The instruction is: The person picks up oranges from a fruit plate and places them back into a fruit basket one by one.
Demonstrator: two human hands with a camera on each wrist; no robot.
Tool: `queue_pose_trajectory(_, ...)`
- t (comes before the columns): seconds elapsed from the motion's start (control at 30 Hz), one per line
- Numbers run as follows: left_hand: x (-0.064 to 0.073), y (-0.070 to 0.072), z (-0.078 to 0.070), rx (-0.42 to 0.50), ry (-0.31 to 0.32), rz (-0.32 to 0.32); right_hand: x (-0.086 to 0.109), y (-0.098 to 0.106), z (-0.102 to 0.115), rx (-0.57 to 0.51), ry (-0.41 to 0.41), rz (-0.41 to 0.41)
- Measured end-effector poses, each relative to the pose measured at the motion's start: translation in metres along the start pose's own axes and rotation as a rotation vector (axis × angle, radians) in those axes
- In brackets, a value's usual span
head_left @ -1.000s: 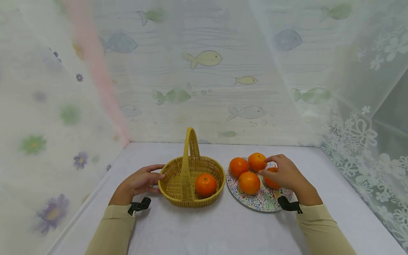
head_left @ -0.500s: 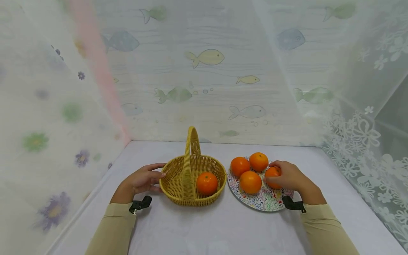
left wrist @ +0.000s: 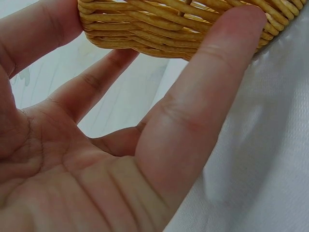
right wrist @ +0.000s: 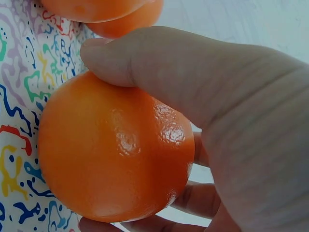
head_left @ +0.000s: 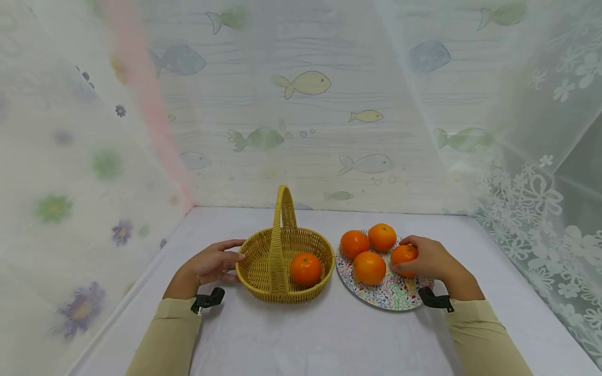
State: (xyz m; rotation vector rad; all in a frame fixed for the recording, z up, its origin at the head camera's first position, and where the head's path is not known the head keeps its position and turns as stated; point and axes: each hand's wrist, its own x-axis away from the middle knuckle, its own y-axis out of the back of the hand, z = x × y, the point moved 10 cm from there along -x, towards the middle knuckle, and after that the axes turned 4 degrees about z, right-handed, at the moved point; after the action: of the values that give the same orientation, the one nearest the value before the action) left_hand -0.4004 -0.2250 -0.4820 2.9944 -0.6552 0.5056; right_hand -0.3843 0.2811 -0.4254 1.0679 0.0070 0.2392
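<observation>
At the left end of a yellow wicker basket point(head_left: 256, 284) with a tall handle, my left hand point(head_left: 207, 266) touches the outside with spread, mostly straight fingers. In the left wrist view, the thumb point(left wrist: 193, 92) lies along the weave and the palm stays apart from it. One orange point(head_left: 306, 270) sits inside the basket, right of the handle. On the right, my right hand point(head_left: 430, 261) holds an orange point(right wrist: 111, 154) on a round patterned plate point(head_left: 390, 300). Its thumb point(right wrist: 130, 55) lies on one side, and the other fingers curl round the far side, partly hidden.
Three more oranges, at the back left point(head_left: 354, 244), the back point(head_left: 382, 237) and the front point(head_left: 369, 268), are grouped on the plate beside the held one. A white cloth point(head_left: 301, 334) covers the table. Fish-patterned curtain point(head_left: 301, 120) hangs behind; lace curtain point(head_left: 541, 209) borders the right.
My right hand has come down around the rightmost orange and now grips it; earlier it hovered above with parted fingers. My left hand and the basket stay put. The head view has shifted slightly.
</observation>
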Motion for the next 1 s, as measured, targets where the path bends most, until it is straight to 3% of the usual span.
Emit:
queue_pose_trajectory(0.67,0.001,-0.001,-0.001,0.004,0.002,0.004,0.006,0.017,0.011,0.003,0.023,-0.028)
queue_pose_trajectory(1.0,0.002,-0.002,-0.001,0.004,0.005,-0.006,0.010,0.021,0.027,-0.028,0.048,-0.021)
